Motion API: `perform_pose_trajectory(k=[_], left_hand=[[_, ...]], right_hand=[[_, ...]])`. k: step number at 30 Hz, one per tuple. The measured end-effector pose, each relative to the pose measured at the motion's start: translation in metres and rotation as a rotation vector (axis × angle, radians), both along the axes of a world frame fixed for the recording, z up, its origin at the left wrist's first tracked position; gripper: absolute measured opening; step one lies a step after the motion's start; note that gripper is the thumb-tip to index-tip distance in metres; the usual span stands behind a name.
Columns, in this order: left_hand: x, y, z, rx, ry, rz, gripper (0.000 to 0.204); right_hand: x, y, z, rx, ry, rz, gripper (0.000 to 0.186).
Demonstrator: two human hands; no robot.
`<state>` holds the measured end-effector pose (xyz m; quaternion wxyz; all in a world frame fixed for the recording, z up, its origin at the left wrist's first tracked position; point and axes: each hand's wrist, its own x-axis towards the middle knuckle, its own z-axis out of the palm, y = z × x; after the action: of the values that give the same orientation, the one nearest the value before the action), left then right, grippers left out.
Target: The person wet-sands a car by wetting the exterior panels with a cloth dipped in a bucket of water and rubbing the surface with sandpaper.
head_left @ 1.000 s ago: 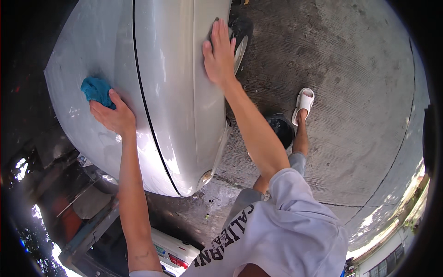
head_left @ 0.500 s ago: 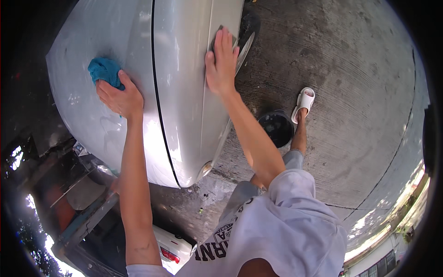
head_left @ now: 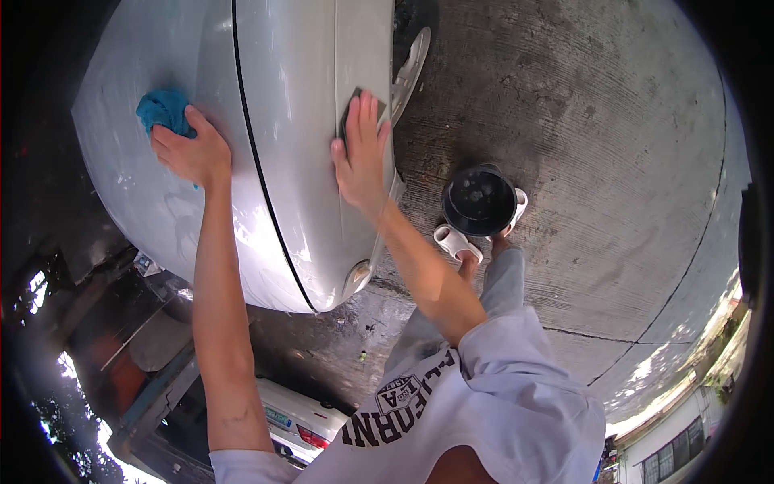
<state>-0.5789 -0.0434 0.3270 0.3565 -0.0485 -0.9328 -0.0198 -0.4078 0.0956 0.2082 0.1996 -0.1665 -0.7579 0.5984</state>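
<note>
I see the silver car's curved body panel (head_left: 286, 194), split by a dark seam. My left hand (head_left: 192, 153) is closed on a crumpled blue cloth (head_left: 165, 106), pressed against the car left of the seam. Right of the seam, my right hand (head_left: 361, 160) rests with fingers extended over a dark grey pad (head_left: 352, 103) on the panel's edge. The pad is mostly hidden beneath my fingers. Both forearms stretch up from the lower edge.
A black bucket (head_left: 477, 198) stands on the concrete (head_left: 605, 153) by my feet in white slides (head_left: 451, 242). A white car (head_left: 302, 415) is at the bottom, with dark clutter (head_left: 157, 347) to its left. A building (head_left: 673, 452) shows at lower right.
My right hand and the pad have moved down along the panel toward me. My left hand with the cloth has shifted slightly. My feet have stepped in beside the bucket.
</note>
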Motion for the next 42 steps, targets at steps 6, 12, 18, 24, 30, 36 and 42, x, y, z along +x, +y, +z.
perform_pose_trajectory(k=[6, 12, 18, 24, 30, 36, 42], left_hand=[[0.003, 0.003, 0.001, 0.057, -0.074, 0.005, 0.055], [-0.009, 0.006, -0.012, 0.012, 0.010, 0.001, 0.061], [-0.018, -0.007, -0.001, 0.023, 0.018, -0.110, 0.062], [-0.025, 0.002, -0.003, 0.064, -0.018, -0.060, 0.069], [-0.021, 0.025, -0.010, 0.077, -0.068, -0.041, 0.068], [-0.031, 0.002, 0.006, 0.051, -0.072, -0.028, 0.066], [-0.029, 0.020, -0.010, 0.050, -0.045, -0.021, 0.063]], right_hand=[[0.141, -0.114, -0.020, -0.367, -0.349, 0.159, 0.079], [0.112, -0.076, -0.038, -0.246, -0.234, -0.026, 0.074], [0.147, -0.127, -0.038, -0.474, -0.271, -0.046, 0.073], [0.181, -0.180, -0.031, -0.478, -0.310, -0.221, 0.067], [0.168, -0.110, -0.081, -0.577, -0.319, -0.201, 0.068], [0.196, -0.187, -0.027, -0.588, -0.365, -0.108, 0.068], [0.161, -0.152, -0.051, -0.254, -0.196, -0.221, 0.074]])
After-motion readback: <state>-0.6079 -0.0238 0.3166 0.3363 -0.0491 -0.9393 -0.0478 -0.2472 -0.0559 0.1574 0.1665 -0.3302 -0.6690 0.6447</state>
